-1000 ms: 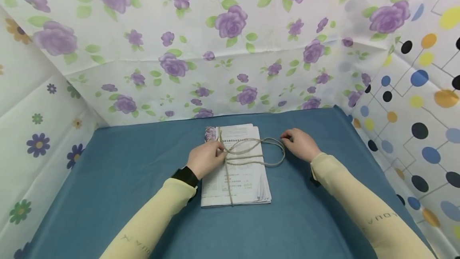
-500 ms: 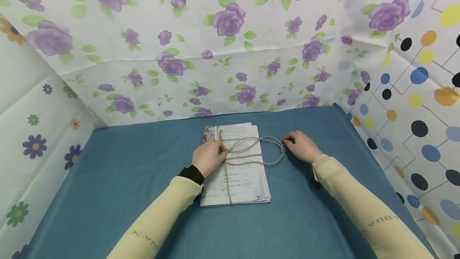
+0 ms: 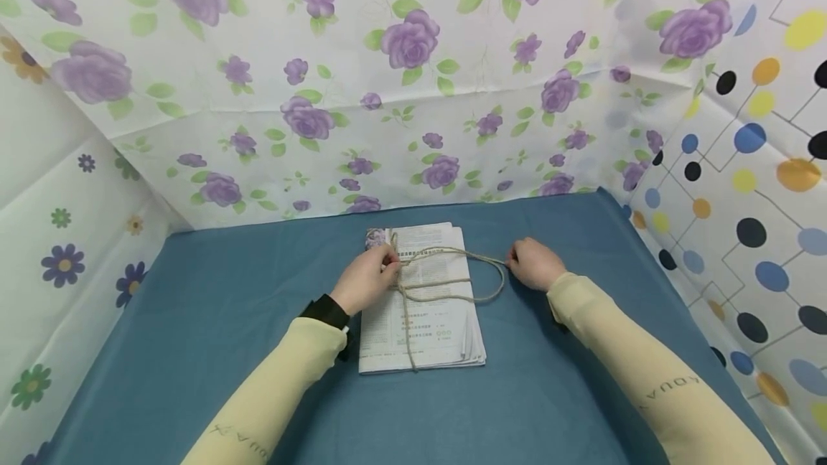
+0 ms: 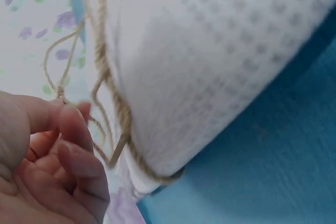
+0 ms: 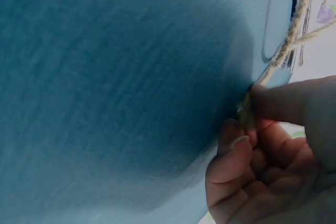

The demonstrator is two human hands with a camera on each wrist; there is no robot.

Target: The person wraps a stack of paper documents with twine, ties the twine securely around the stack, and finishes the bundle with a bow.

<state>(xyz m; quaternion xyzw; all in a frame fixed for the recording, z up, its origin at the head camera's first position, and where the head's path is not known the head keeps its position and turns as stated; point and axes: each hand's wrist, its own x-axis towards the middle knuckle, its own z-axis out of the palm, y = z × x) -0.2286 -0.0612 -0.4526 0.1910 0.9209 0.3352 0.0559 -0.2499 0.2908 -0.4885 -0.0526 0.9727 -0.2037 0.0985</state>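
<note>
In the head view a stack of folded newspapers (image 3: 439, 339) lies on the blue cloth, bound lengthwise and crosswise with twine (image 3: 452, 299). My left hand (image 3: 365, 280) is over the stack's left side, pinching twine near the crossing. In the left wrist view, thumb and fingertips of that hand (image 4: 58, 156) meet on the twine, with a small loop above them. To the right of the stack, my right hand (image 3: 535, 264) pinches the twine's end. The right wrist view shows the twine (image 5: 283, 53) running from between the thumb and fingers of this hand (image 5: 262, 166) toward the papers. A wide loop spreads between both hands.
Blue cloth (image 3: 245, 307) covers the table around the stack. Behind it hangs a white sheet with purple flowers (image 3: 413, 41). A sheet with coloured dots (image 3: 752, 232) stands at the right, and a flowered one (image 3: 64, 264) at the left.
My left hand has shifted slightly left. The right hand has turned and come a little lower, and twine now runs straight from its fingers to the stack. The loop hangs slightly lower.
</note>
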